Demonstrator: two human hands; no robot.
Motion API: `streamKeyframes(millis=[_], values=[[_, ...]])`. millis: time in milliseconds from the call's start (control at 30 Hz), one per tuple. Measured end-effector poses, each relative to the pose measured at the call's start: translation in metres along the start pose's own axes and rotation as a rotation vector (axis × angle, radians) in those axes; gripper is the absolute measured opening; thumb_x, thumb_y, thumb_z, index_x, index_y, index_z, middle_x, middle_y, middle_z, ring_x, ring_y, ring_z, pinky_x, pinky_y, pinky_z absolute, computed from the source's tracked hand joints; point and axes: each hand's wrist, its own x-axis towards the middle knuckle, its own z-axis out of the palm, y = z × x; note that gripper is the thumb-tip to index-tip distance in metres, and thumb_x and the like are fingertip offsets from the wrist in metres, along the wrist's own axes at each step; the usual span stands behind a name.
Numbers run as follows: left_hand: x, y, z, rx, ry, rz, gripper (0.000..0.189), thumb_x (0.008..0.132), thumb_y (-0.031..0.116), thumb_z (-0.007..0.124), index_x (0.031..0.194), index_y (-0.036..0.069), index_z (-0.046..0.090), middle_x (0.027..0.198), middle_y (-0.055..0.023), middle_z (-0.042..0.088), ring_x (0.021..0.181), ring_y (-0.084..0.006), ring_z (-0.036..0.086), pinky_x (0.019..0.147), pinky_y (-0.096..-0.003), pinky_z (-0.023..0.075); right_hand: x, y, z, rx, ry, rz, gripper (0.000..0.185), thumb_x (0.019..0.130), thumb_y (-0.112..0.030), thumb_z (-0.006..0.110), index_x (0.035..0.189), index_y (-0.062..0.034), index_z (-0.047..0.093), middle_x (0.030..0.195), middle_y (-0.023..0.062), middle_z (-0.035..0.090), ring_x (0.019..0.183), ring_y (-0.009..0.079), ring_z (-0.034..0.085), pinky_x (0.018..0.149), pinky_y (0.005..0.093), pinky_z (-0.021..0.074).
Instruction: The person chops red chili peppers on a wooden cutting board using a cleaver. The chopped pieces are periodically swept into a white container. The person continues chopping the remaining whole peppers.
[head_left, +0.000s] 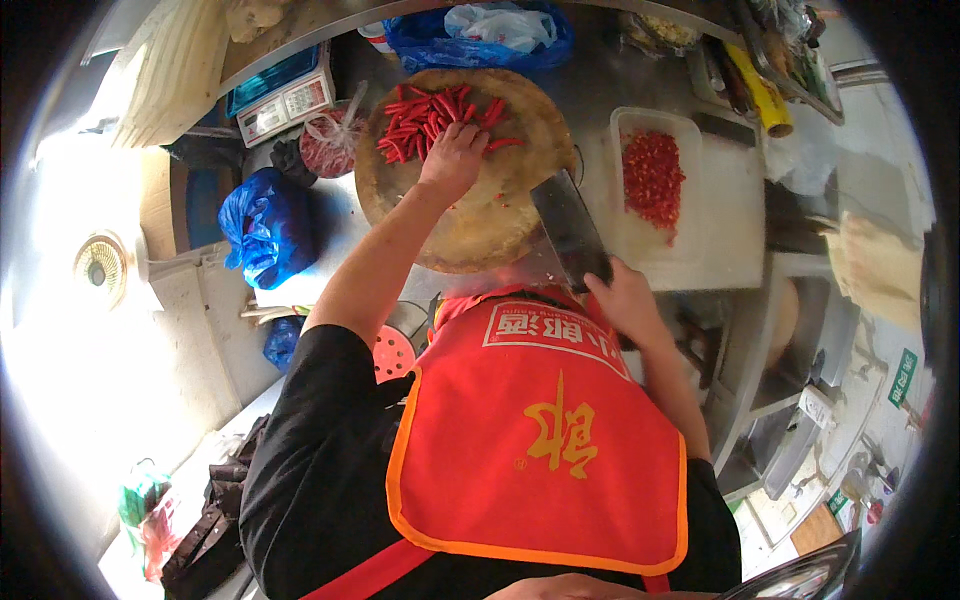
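Whole red chillies (416, 120) lie heaped on the upper part of a round wooden chopping block (517, 202). My left hand (456, 154) rests on the lower right side of the heap, fingers curled over some chillies; whether it grips any is hidden. My right hand (626, 296) holds the handle of a cleaver (571, 229), its broad dark blade slanting up to the left over the block's right edge. A few small red bits lie on the block near my left hand. Right of the cleaver, a clear plastic tub (694, 217) holds chopped red chillies (654, 180).
Left of the block are a tied blue plastic bag (266, 229), a clear bag of red contents (328, 142) and a scale (289, 105). Behind it sits a blue bag (427, 49). A dark flat bar (724, 129) and a yellow roll (761, 90) lie beyond the tub.
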Motion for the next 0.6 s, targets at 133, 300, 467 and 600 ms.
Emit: streamKeyframes(millis=[133,300,467,600], values=[[-0.007,-0.002,0.006,0.017,0.008,0.090,0.040,0.085,0.011,0.063,0.125,0.004,0.066,0.126,-0.0115,0.063,0.116,-0.0324,0.058,0.102,-0.0435,0.0500,-0.004,-0.003,0.008,-0.031,0.058,-0.011,0.040,0.093,-0.035,0.069,0.103,0.0026,0.061,0.084,0.0284,0.068,0.083,0.0482,0.066,0.074,0.0544,0.0527],[-0.040,0.016,0.000,-0.079,-0.071,0.051,0.036,0.088,0.018,0.067,0.122,0.005,0.067,0.121,-0.0103,0.063,0.113,-0.0315,0.059,0.096,-0.0425,0.0529,-0.002,-0.007,0.014,-0.157,-0.015,-0.068,0.038,0.093,-0.035,0.067,0.107,-0.0001,0.063,0.084,0.0273,0.069,0.081,0.0487,0.066,0.074,0.0549,0.0528],[-0.087,0.019,-0.013,-0.178,-0.041,-0.054,0.037,0.088,0.020,0.071,0.122,0.007,0.067,0.119,-0.0099,0.062,0.110,-0.0322,0.059,0.094,-0.0414,0.0538,0.016,-0.019,0.023,-0.223,-0.188,-0.137,0.039,0.095,-0.036,0.065,0.110,0.0005,0.062,0.090,0.0277,0.068,0.088,0.0491,0.064,0.078,0.0550,0.0509],[-0.104,0.031,-0.012,-0.263,0.038,-0.107,0.039,0.086,0.019,0.073,0.123,0.008,0.067,0.117,-0.0101,0.062,0.108,-0.0322,0.061,0.094,-0.0420,0.0538,0.036,-0.024,0.031,-0.221,-0.118,0.056,0.047,0.097,-0.038,0.061,0.121,0.0024,0.061,0.094,0.0288,0.069,0.092,0.0479,0.066,0.080,0.0536,0.0522]])
